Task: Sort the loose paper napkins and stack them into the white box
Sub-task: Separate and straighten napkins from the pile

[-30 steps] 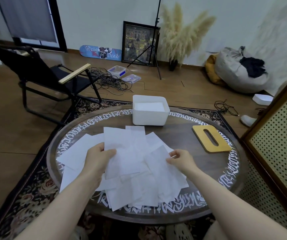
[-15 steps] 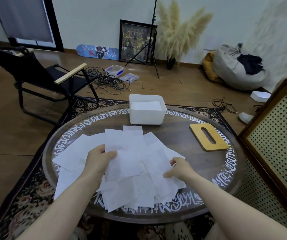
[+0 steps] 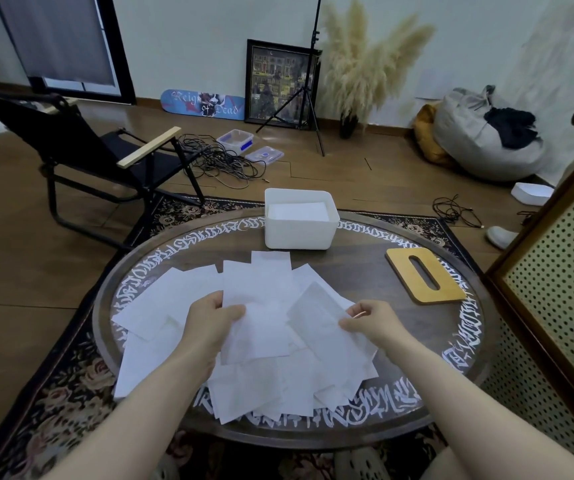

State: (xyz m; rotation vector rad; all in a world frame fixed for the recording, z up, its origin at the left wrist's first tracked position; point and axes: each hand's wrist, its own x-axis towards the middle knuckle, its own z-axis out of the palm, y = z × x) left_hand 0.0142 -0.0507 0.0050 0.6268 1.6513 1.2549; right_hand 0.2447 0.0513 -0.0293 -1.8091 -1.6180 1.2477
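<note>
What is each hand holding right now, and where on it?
Left hand pinches a napkin at its left edge. Right hand pinches another napkin at its right edge.

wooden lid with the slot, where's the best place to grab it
Probably by a long edge of the flat tan wooden lid, or through its oval slot. It lies flat on the round dark table, so fingers need an edge to lift. Come from its near right side.
</note>
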